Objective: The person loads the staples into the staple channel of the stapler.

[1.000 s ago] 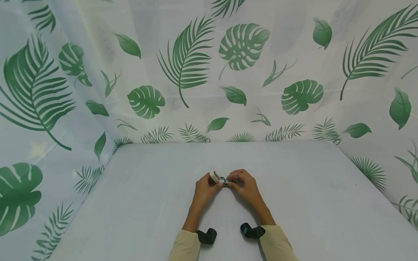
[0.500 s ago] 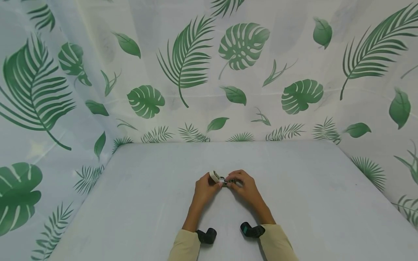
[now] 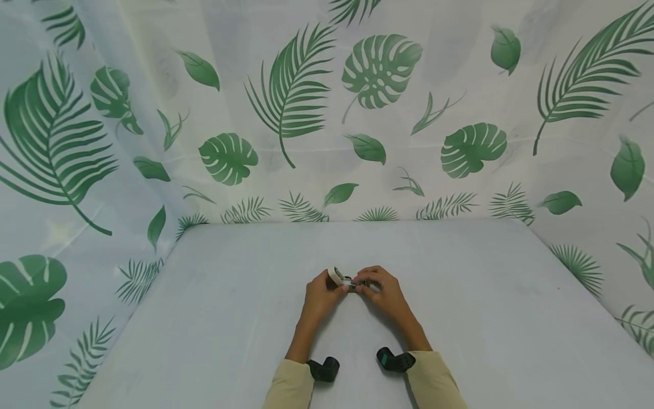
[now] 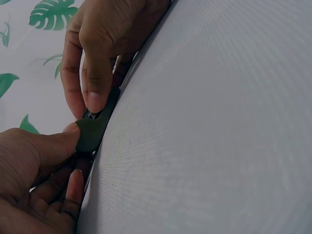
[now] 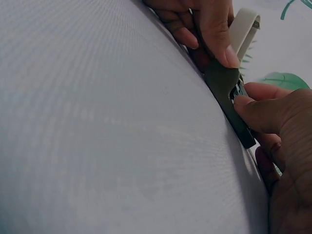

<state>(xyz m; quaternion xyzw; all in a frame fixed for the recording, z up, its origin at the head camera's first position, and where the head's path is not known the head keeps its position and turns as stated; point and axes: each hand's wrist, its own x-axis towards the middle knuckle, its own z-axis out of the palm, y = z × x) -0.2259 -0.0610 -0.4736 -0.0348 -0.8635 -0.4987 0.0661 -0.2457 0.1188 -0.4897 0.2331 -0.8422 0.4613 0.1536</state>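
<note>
A small stapler (image 5: 223,82) sits low on the tabletop, between the two hands. Its dark green base lies along the surface, while the cream cover (image 5: 243,30) is tilted up at the left-hand end. My left hand (image 3: 321,296) grips that end, thumb pressed on the side of the base in the right wrist view. With thumb and fingertips, my right hand (image 3: 384,291) pinches at the metal inner part (image 5: 237,90) of the stapler. Those fingers hide most of the metal, and I cannot tell whether a separate small piece is between them.
A white-covered table (image 3: 214,318) spreads around the hands. Behind it hangs a white curtain (image 3: 317,182) printed with green leaves, which also closes off both sides. Black wrist cameras (image 3: 324,370) are strapped at the beige sleeves (image 3: 291,386).
The right fingertips have shifted slightly at the stapler's metal part. The left hand and the raised cover stay in place.
</note>
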